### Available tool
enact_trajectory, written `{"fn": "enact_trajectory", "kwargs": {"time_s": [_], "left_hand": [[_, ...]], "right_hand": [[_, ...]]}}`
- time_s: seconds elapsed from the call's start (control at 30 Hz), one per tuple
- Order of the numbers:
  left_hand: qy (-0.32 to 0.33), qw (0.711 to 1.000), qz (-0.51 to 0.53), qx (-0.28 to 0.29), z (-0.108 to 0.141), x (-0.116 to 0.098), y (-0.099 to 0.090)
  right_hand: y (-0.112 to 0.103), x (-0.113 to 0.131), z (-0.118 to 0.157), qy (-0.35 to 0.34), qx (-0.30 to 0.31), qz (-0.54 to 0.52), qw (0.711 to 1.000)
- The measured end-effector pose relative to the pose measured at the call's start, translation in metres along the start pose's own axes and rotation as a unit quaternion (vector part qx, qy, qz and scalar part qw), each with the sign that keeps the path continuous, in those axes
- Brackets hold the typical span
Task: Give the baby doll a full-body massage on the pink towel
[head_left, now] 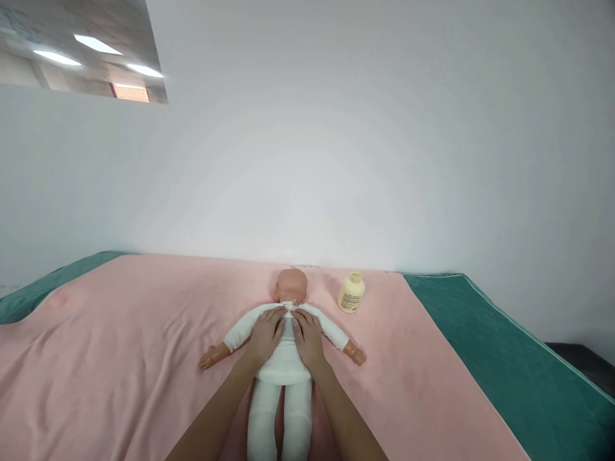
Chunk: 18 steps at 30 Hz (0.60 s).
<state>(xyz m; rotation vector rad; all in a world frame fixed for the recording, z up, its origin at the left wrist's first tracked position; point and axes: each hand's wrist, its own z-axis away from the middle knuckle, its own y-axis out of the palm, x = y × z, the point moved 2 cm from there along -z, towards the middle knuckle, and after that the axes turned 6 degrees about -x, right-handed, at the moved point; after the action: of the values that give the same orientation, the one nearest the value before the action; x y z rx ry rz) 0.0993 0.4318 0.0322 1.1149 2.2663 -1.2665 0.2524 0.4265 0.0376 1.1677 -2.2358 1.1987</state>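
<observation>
A baby doll in white cloth lies stretched out in front of me, the back of its bare head at the far end and its arms spread to both sides. My left hand lies flat on the left of its upper back, fingers extended toward the neck. On the right of the upper back rests my right hand, also flat with fingers out. A strip of the doll's back shows between the two hands. Neither hand grips anything.
A pale yellow pump bottle stands beyond the doll's right-side arm. Under everything spreads a wrinkled pink blanket, over a green cover that shows at both sides. A white wall rises behind the far edge.
</observation>
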Motion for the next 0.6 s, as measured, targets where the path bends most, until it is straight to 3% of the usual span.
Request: {"fn": "enact_trajectory", "kwargs": {"time_s": [0.33, 0.5, 0.6], "left_hand": [[0.008, 1.0, 0.019, -0.02, -0.006, 0.009, -0.001], [-0.114, 0.992, 0.034, 0.051, -0.034, 0.009, 0.001], [-0.12, 0.991, 0.025, 0.045, -0.048, 0.008, 0.005]], "right_hand": [[-0.001, -0.002, -0.004, 0.001, -0.014, 0.01, 1.0], [0.001, 0.001, -0.034, 0.036, 0.069, 0.072, 0.994], [0.008, -0.003, -0.053, 0.074, 0.106, 0.103, 0.986]]}}
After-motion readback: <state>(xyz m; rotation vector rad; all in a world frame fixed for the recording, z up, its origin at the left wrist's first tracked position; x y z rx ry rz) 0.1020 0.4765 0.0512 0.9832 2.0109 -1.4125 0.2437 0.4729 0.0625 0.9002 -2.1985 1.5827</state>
